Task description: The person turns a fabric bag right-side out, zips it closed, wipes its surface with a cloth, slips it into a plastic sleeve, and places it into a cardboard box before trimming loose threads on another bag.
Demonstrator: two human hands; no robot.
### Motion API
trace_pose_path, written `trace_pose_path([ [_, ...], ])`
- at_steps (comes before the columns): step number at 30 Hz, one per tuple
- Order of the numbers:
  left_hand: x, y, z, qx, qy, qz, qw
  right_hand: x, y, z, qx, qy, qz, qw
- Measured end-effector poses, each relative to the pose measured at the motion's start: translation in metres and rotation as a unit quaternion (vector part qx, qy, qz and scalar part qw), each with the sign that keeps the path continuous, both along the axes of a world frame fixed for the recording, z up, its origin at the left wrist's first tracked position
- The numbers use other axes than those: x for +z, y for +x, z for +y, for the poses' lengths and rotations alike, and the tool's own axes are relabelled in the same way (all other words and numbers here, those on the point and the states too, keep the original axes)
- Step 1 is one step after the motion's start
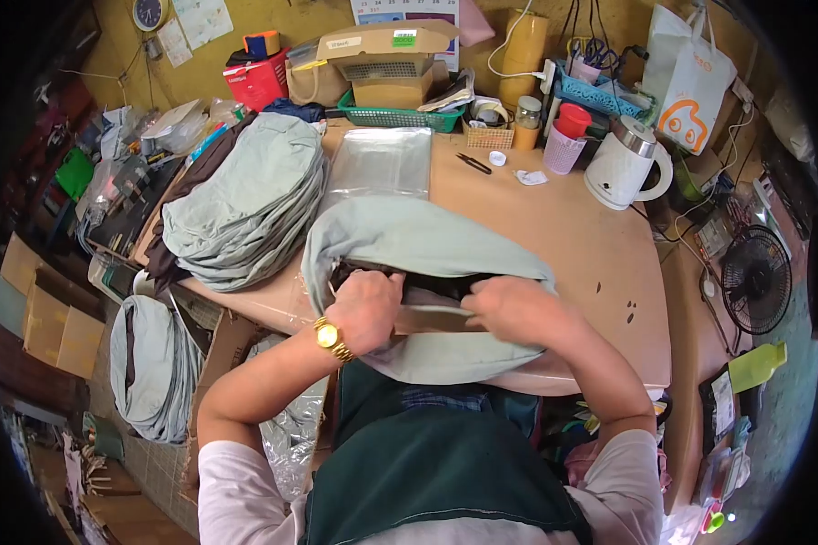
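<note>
A padded-looking, light grey-green fabric cover lies across the front of the table, with a long opening that shows a dark inside. My left hand, with a gold watch at the wrist, is closed on the near-left part of the opening, its fingertips partly hidden in the folds. At the right end of the opening, my right hand is curled round the cover's edge and slightly blurred. Left of them rises a stack of similar grey-green covers. Behind the cover lie clear plastic bags.
Small black snips lie beyond the cover. A white kettle, a pink cup and a green tray line the back. More folded covers hang low at the left. A black fan stands right.
</note>
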State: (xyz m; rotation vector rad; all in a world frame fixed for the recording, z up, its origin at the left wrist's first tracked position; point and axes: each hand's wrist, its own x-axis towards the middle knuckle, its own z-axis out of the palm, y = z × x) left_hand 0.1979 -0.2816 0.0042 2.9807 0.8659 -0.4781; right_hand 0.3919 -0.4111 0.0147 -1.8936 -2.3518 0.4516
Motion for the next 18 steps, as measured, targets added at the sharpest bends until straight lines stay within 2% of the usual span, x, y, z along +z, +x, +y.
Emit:
trace_pose_path([
  [1, -0.008, 0.007, 0.003, -0.001, 0.004, 0.045, 0.999, -0.002, -0.009, -0.005, 0.043, 0.04, -0.055, 0.997],
  [2, -0.012, 0.006, 0.008, 0.004, 0.004, 0.044, 0.999, -0.002, -0.013, -0.012, 0.047, 0.041, -0.056, 0.996],
  [3, -0.012, 0.003, 0.013, -0.094, 0.095, -0.023, 0.991, 0.001, -0.015, -0.02, 0.092, 0.04, -0.048, 0.994],
  [4, -0.009, 0.0, 0.018, -0.19, 0.185, -0.087, 0.96, 0.006, -0.014, -0.026, 0.136, 0.039, -0.038, 0.989],
  [5, -0.003, -0.001, 0.024, -0.198, 0.252, -0.163, 0.933, 0.013, -0.009, -0.029, 0.127, -0.069, -0.068, 0.987],
  [6, 0.011, -0.003, 0.023, -0.196, 0.253, -0.161, 0.934, 0.025, -0.002, -0.03, 0.129, -0.067, -0.066, 0.987],
  [8, 0.043, -0.007, 0.016, -0.064, 0.084, -0.023, 0.994, 0.051, 0.012, -0.031, 0.08, -0.192, -0.027, 0.978],
  [9, 0.049, -0.011, 0.007, -0.116, 0.086, 0.015, 0.989, 0.059, 0.015, -0.033, 0.08, -0.192, -0.027, 0.978],
  [10, 0.054, -0.011, 0.001, -0.117, 0.085, 0.014, 0.989, 0.066, 0.017, -0.035, -0.025, -0.168, 0.018, 0.985],
  [11, 0.059, -0.009, -0.005, -0.187, -0.02, 0.01, 0.982, 0.07, 0.022, -0.037, -0.13, -0.142, 0.063, 0.979],
  [12, 0.06, -0.008, -0.009, -0.254, -0.126, 0.007, 0.959, 0.064, 0.033, -0.036, -0.131, -0.145, 0.063, 0.979],
  [13, 0.05, -0.011, -0.008, -0.365, -0.185, -0.188, 0.893, 0.052, 0.047, -0.035, -0.095, -0.015, 0.018, 0.995],
  [14, 0.045, -0.015, -0.012, -0.368, -0.185, -0.187, 0.892, 0.045, 0.058, -0.035, -0.059, 0.116, -0.028, 0.991],
  [16, 0.056, -0.016, -0.024, -0.325, -0.08, -0.397, 0.855, 0.059, 0.066, -0.04, -0.028, 0.129, -0.025, 0.991],
  [18, 0.056, -0.026, -0.018, -0.337, -0.059, -0.409, 0.846, 0.074, 0.075, -0.047, 0.008, 0.062, 0.214, 0.975],
])
